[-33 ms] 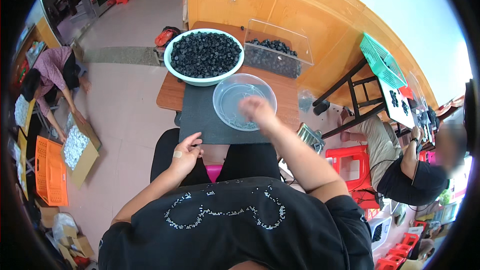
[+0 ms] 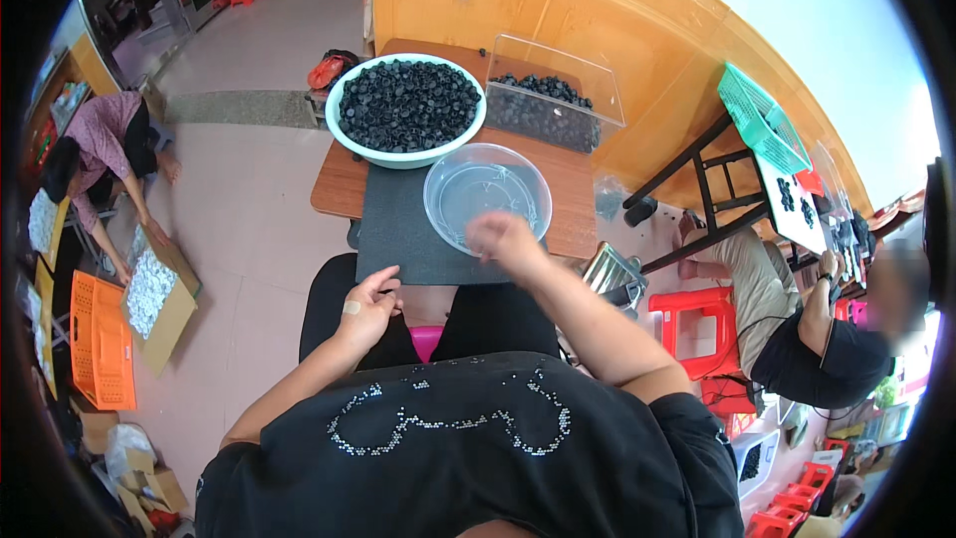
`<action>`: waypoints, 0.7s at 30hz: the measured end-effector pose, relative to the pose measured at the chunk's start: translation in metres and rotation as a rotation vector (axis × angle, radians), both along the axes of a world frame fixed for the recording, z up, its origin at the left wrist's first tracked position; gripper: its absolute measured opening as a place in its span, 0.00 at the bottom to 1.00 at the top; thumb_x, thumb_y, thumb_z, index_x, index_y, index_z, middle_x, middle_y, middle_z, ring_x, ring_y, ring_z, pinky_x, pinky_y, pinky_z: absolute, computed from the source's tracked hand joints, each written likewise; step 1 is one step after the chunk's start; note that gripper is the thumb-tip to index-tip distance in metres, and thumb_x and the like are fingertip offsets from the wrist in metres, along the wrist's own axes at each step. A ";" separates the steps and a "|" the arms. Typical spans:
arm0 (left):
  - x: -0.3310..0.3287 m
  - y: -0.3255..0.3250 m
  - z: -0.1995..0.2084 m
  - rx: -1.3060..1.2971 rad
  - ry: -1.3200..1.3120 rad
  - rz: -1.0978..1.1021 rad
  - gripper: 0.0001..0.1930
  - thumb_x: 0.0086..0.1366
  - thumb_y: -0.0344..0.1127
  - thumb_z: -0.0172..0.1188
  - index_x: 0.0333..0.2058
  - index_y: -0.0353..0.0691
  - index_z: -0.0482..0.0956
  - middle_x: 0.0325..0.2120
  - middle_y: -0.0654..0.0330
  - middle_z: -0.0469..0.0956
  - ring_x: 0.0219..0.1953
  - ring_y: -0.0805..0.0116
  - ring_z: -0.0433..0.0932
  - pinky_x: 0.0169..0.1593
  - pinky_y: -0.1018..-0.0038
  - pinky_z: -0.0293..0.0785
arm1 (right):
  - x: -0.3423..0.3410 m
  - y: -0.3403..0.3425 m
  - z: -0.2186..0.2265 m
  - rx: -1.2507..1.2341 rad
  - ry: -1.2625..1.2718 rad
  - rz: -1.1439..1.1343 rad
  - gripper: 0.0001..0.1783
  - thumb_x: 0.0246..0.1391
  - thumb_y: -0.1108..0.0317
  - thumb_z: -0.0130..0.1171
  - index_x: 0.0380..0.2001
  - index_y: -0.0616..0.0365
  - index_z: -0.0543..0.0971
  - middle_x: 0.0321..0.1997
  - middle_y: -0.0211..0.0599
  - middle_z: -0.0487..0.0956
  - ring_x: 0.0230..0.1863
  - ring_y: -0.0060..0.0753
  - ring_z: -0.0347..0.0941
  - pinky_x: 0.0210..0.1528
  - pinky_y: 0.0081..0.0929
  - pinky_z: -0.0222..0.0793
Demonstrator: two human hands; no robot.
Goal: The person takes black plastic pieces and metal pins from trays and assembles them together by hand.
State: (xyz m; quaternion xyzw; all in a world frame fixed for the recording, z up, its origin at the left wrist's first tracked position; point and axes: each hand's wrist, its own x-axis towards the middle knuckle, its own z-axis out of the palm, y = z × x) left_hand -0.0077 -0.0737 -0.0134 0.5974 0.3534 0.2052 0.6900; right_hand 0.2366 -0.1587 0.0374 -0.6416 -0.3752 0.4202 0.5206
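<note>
Over the near rim of a round clear plastic tub (image 2: 438, 189) is my right hand (image 2: 500, 239), its fingers curled together and slightly blurred. Whatever they pinch is too small to see. Thin clear rings or strands lie inside the tub. My left hand (image 2: 372, 301), with a plaster on it, hovers by the near edge of a dark grey mat (image 2: 388, 229). Its fingers are bent toward the thumb, and what they hold is hidden. Beyond the mat stands a pale green basin (image 2: 344, 139) heaped with small round black caps (image 2: 408, 105).
A clear box (image 2: 558, 120) of black parts stands on the brown table (image 2: 334, 189), against the wooden panelling. At right, one person sits by a side table (image 2: 787, 204) and red stools (image 2: 687, 339). Another bends over a carton (image 2: 169, 329) at left, near an orange crate (image 2: 100, 339).
My right hand has drawn back a little toward me, from over the tub's middle to its near rim. My left hand has barely moved.
</note>
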 end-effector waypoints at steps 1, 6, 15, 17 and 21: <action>-0.004 0.000 -0.006 -0.030 0.016 -0.016 0.21 0.59 0.19 0.45 0.53 0.37 0.68 0.42 0.53 0.73 0.31 0.74 0.75 0.36 0.80 0.74 | -0.018 -0.013 -0.013 -0.037 0.013 0.029 0.04 0.51 0.70 0.57 0.30 0.58 0.78 0.24 0.26 0.75 0.24 0.16 0.69 0.25 0.17 0.66; -0.005 0.003 -0.037 -0.049 0.142 -0.155 0.15 0.62 0.22 0.46 0.47 0.36 0.73 0.32 0.61 0.76 0.28 0.75 0.74 0.34 0.79 0.73 | -0.033 -0.046 -0.026 -0.102 -0.052 0.147 0.06 0.52 0.69 0.56 0.31 0.60 0.78 0.24 0.26 0.75 0.24 0.15 0.68 0.25 0.16 0.65; 0.009 0.022 0.006 0.309 0.043 -0.205 0.17 0.62 0.29 0.53 0.51 0.36 0.70 0.31 0.62 0.77 0.34 0.74 0.75 0.40 0.77 0.72 | -0.016 -0.045 -0.029 -0.145 0.142 -0.028 0.07 0.54 0.68 0.55 0.33 0.60 0.78 0.26 0.27 0.76 0.25 0.16 0.69 0.26 0.14 0.65; 0.016 0.025 0.093 0.160 -0.338 -0.128 0.32 0.57 0.27 0.58 0.59 0.34 0.56 0.52 0.53 0.66 0.51 0.70 0.68 0.53 0.74 0.65 | -0.011 -0.036 -0.028 -0.133 0.115 -0.011 0.08 0.54 0.67 0.55 0.32 0.60 0.78 0.26 0.26 0.75 0.25 0.16 0.68 0.26 0.15 0.65; -0.082 -0.090 0.237 0.694 -0.591 0.015 0.35 0.54 0.28 0.57 0.60 0.40 0.53 0.49 0.52 0.68 0.48 0.63 0.69 0.53 0.68 0.66 | 0.003 -0.045 -0.029 -0.138 0.105 -0.083 0.08 0.54 0.69 0.56 0.34 0.60 0.78 0.28 0.28 0.77 0.27 0.16 0.70 0.27 0.13 0.64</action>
